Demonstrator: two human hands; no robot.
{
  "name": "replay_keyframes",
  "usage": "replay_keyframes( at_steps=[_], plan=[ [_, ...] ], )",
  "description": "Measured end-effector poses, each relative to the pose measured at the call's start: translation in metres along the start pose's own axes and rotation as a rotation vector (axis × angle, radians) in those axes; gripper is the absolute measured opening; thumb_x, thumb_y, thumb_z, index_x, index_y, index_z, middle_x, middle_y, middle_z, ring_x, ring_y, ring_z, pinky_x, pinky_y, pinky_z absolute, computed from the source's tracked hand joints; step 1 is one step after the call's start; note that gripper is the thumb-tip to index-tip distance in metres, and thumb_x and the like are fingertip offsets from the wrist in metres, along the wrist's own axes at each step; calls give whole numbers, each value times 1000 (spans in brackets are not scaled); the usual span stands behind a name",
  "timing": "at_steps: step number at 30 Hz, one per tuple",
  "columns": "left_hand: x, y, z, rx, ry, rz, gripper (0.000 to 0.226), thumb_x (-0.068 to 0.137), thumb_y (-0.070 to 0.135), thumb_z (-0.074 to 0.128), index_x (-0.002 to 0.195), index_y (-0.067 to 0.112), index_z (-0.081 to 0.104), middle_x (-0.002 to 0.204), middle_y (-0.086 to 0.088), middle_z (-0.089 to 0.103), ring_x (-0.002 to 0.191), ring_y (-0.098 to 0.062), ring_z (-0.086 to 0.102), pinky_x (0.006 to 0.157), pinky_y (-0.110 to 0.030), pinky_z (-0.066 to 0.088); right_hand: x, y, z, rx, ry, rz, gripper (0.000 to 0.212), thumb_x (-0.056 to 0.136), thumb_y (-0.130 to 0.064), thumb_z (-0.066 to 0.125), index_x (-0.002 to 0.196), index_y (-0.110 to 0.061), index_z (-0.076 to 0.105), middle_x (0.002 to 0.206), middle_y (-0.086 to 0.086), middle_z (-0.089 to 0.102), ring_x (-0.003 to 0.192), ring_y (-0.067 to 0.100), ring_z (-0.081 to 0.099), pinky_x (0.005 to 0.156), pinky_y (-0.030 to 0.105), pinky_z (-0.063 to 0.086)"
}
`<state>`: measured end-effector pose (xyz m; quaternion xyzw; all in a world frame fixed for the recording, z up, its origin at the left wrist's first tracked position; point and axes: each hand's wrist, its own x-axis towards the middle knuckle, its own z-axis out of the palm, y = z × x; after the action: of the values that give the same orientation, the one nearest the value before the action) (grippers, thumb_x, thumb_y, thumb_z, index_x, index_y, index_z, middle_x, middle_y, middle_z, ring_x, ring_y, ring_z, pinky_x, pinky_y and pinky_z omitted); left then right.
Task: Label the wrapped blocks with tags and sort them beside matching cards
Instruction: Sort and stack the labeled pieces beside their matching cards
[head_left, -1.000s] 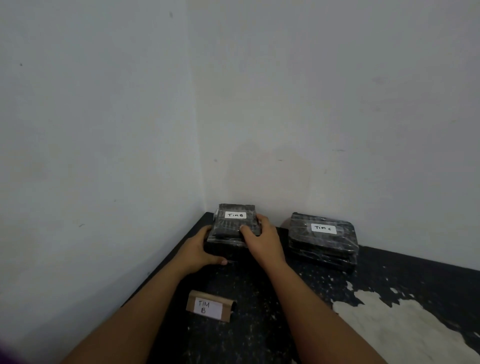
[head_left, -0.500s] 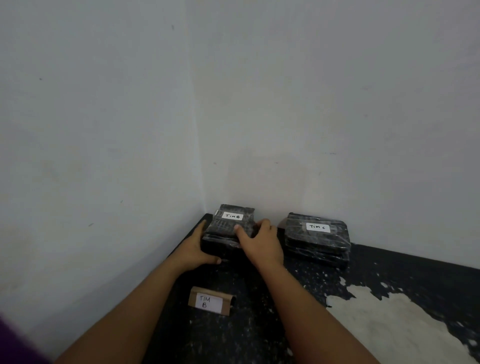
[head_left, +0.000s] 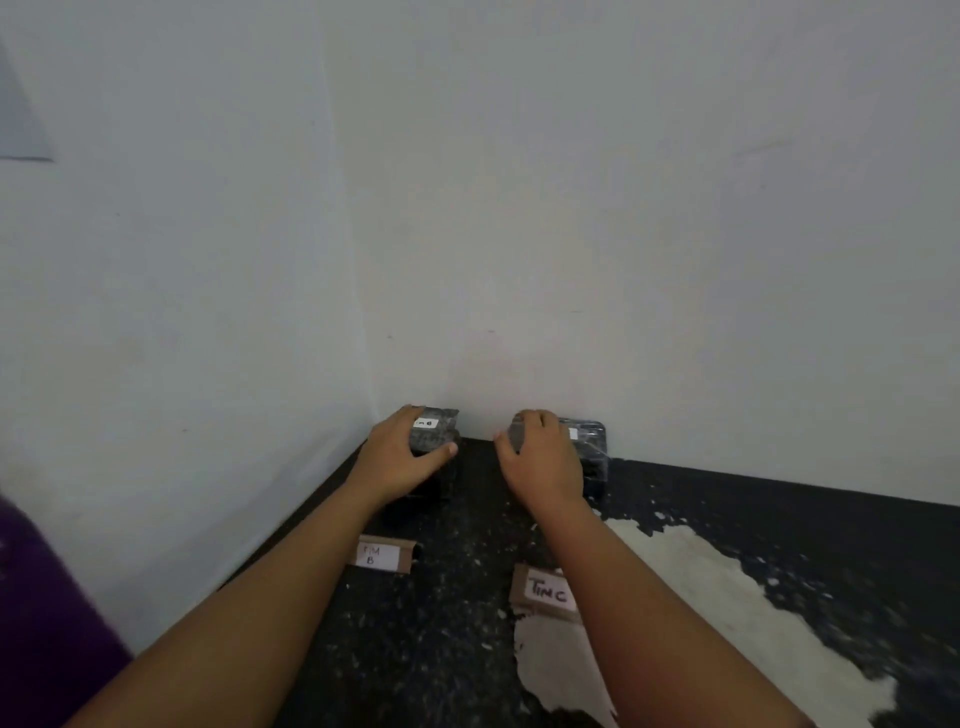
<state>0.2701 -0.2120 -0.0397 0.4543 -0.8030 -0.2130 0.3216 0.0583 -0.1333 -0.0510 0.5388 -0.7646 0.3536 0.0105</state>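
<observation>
- Left wrapped block stack (head_left: 434, 441): dark blocks in clear film, set in the corner against the back wall, directly behind the "TIM B" card. The white tag (head_left: 425, 423) on top is half covered by fingers; only "n B" or similar is legible.
- Left hand (head_left: 402, 457): draped over the top and left side of this stack, fingers curled across the top, thumb pressed along the near face. It grips the block.
- Right wrapped block stack (head_left: 589, 452): also dark under shiny film, sitting against the back wall, apart from the left stack, behind and slightly right of the "TIM C" card. A sliver of white tag (head_left: 573, 433) shows past the knuckles; its writing is hidden.
- Right hand (head_left: 543, 457): laid over the top left part of this stack, fingers bent over the far edge, thumb at the left side. It grasps the block.
- TIM B card (head_left: 383, 555): brown cardboard piece with a white paper label, handwritten "TIM" over "B"; near the left forearm.
- TIM C card (head_left: 545, 592): brown cardboard with a white label reading "TIM C"; its right end is covered by the right forearm.
- Table (head_left: 457, 649): black speckled surface, with a large pale patch (head_left: 717, 613) of worn coating on the right.
- Walls (head_left: 571, 234): plain and whitish, meeting at the corner.
- Purple cloth (head_left: 41, 623): blurred, at the lower left edge.
</observation>
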Motion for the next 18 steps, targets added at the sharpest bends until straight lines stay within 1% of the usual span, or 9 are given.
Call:
replay_keyframes(
  at_steps=[2,3,5,8,11,13,15,16,18],
  plan=[
    [-7,24,15,50,-15,32,78,83,78,73,145,32,62,148,3,64,136,-19,61,118,-47,50,-11,12,-23,-45,17,-10,56,110,-49,52,153,-14,55,155,10,53,141,30,50,112,45,48],
    [-12,39,22,81,-28,39,82,86,75,72,153,30,58,160,1,55,148,-21,50,125,-47,41,-15,18,-33,-67,24,-11,56,110,-50,52,153,-14,55,156,10,53,141,30,50,114,46,47],
    [-22,68,37,100,-75,36,81,91,66,73,159,27,52,171,-1,41,159,-22,35,131,-46,30,-25,32,-54,-106,44,-10,56,110,-49,51,154,-15,56,157,10,53,140,30,51,113,47,49],
    [-32,109,63,106,-121,69,72,93,63,72,154,26,59,171,-2,41,158,-23,36,130,-47,30,-41,61,-86,-170,75,-2,54,109,-48,52,152,-16,58,152,10,57,136,31,54,110,48,51],
    [-39,150,97,74,-166,112,66,92,63,73,145,24,67,164,0,50,152,-22,46,128,-44,36,-56,101,-121,-254,68,37,51,110,-49,48,148,-17,59,145,10,61,130,32,56,105,48,52],
    [-42,176,120,58,-186,144,68,87,71,69,137,25,72,158,1,57,147,-21,52,125,-44,41,-66,130,-140,-304,55,63,49,110,-49,47,145,-17,59,140,10,63,127,32,58,102,48,52],
    [-47,206,146,50,-229,185,62,90,67,70,134,24,73,158,1,57,146,-20,52,122,-41,41,-77,161,-163,-328,55,103,47,110,-47,47,142,-16,61,136,10,65,123,32,60,101,48,53],
    [-49,220,159,47,-254,206,57,93,61,71,135,23,73,158,1,56,145,-19,53,118,-37,43,-82,177,-173,-334,63,125,45,110,-47,47,140,-16,62,134,10,67,122,32,61,100,47,53],
    [-56,247,185,11,-297,229,52,96,56,72,134,21,73,155,3,56,132,-20,63,101,-31,52,-91,207,-193,-357,72,168,41,110,-45,49,136,-16,63,129,8,69,119,30,63,99,46,54]
  ],
)
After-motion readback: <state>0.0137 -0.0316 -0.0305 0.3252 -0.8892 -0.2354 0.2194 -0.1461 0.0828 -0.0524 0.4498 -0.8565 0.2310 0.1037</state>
